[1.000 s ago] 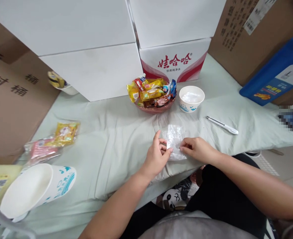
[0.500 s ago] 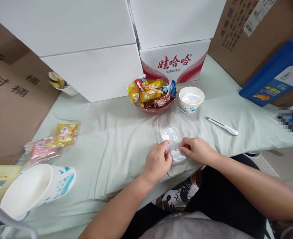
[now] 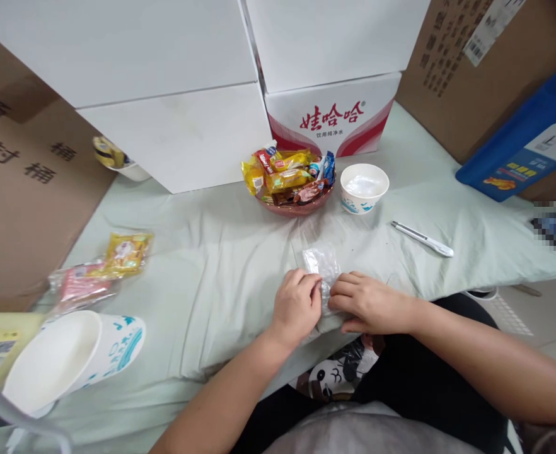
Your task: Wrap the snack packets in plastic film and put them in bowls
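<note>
Nearest, black trousers (image 3: 403, 366) and, below the table's near edge, a panda-print item (image 3: 330, 378) show between the forearms. Just past that edge, on the pale green cloth (image 3: 231, 271), both hands meet over a clear plastic wrapper (image 3: 319, 261). The left hand (image 3: 297, 302) is curled, its thumb and forefinger close together at the wrapper's left side. The right hand (image 3: 370, 306) has its fingers bent over the right side, with the thumb held apart. Whether either pinches the film cannot be told, as the knuckles hide the contact.

The wrapper's far end lies exposed on the cloth; its near part is crumpled and mostly hidden. Judging by this, its handling is partway along: the film is neither flat throughout nor compactly folded, and both hands are on it.

At the near left stands a large white paper bucket (image 3: 120, 343) with blue print. Beyond it, a pink packet (image 3: 82, 284) and a yellow packet (image 3: 125, 253) overlap, well apart from the hands. To the right lies a white utility knife (image 3: 422, 238), out of either hand.

Farther back, a reddish-brown bowl (image 3: 295, 210) is heaped with wrapped snacks (image 3: 287, 180); just right of it, a small paper bowl (image 3: 360, 205) already contains clear film (image 3: 360, 185). A blue bottle (image 3: 505, 170) stands at the far right, and a Wahaha water carton (image 3: 332, 123) behind the bowls.
</note>
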### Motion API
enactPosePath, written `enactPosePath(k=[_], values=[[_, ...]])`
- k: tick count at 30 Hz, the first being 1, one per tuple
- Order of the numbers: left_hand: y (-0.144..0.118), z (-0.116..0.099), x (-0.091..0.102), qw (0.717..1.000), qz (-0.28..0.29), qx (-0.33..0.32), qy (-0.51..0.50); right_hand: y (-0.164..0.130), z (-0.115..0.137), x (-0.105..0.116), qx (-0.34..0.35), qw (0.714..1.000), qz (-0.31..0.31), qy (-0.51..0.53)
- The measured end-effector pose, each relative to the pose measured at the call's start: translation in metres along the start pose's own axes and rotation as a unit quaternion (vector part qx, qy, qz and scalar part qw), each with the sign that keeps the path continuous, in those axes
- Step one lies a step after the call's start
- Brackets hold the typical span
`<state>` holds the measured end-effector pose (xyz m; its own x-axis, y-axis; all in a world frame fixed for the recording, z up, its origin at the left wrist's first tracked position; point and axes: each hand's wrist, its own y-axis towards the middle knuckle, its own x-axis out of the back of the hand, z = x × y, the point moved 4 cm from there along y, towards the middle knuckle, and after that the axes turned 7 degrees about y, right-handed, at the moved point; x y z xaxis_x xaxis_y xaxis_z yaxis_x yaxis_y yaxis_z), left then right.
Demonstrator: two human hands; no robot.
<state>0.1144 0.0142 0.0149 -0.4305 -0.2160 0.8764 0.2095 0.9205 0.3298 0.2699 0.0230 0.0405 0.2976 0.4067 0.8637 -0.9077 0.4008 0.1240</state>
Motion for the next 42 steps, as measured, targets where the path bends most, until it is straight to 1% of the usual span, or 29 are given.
enactPosePath(k=[1,3,5,7,9,11,13,16,19,21,24,26,33,35,39,42], values=[[0.000,0.002,0.001,1.000,-0.017,0.004,0.010,0.001,-0.001,-0.002,-0.004,1.000,0.013,0.001],[0.002,0.003,0.004,0.998,-0.053,0.001,0.034,0.001,-0.003,-0.004,-0.011,1.000,0.016,0.000],[0.003,0.002,0.005,0.996,-0.069,-0.026,0.046,0.002,-0.003,-0.004,-0.007,1.000,0.011,-0.008],[0.004,-0.001,0.004,0.996,-0.050,-0.067,0.038,0.001,0.000,-0.002,-0.002,1.000,0.009,-0.025],[0.004,-0.004,0.000,0.995,-0.009,-0.099,0.018,0.000,0.005,0.001,0.007,0.999,0.014,-0.029],[0.004,-0.005,-0.003,0.993,0.032,-0.116,-0.008,-0.001,0.011,0.006,0.021,1.000,0.021,-0.002],[0.003,-0.006,-0.004,0.989,0.061,-0.129,-0.037,-0.002,0.014,0.012,0.025,0.999,0.010,0.043],[0.003,-0.007,-0.004,0.984,0.090,-0.140,-0.069,-0.004,0.006,0.019,-0.020,0.995,-0.039,0.086],[0.003,-0.006,-0.005,0.981,0.102,-0.144,-0.080,-0.005,-0.009,0.015,-0.091,0.991,-0.075,0.067],[0.002,-0.005,-0.007,0.982,0.089,-0.143,-0.084,-0.004,-0.020,0.010,-0.150,0.983,-0.099,0.030],[0.001,-0.002,-0.009,0.985,0.053,-0.139,-0.092,-0.001,-0.033,0.004,-0.237,0.963,-0.127,-0.019],[0.000,-0.001,-0.010,0.985,0.041,-0.140,-0.089,0.003,-0.039,0.001,-0.270,0.953,-0.128,-0.041],[0.001,-0.008,-0.005,0.984,0.025,-0.165,-0.059,0.014,-0.045,-0.008,-0.307,0.941,-0.105,-0.092],[0.001,-0.009,-0.003,0.988,0.012,-0.148,-0.037,0.015,-0.045,-0.009,-0.323,0.935,-0.101,-0.107],[0.002,-0.007,0.000,0.996,-0.009,-0.083,0.019,0.015,-0.044,-0.009,-0.338,0.929,-0.090,-0.123],[0.000,-0.009,0.002,0.995,-0.024,-0.087,0.033,0.017,-0.042,-0.009,-0.340,0.928,-0.086,-0.123]])
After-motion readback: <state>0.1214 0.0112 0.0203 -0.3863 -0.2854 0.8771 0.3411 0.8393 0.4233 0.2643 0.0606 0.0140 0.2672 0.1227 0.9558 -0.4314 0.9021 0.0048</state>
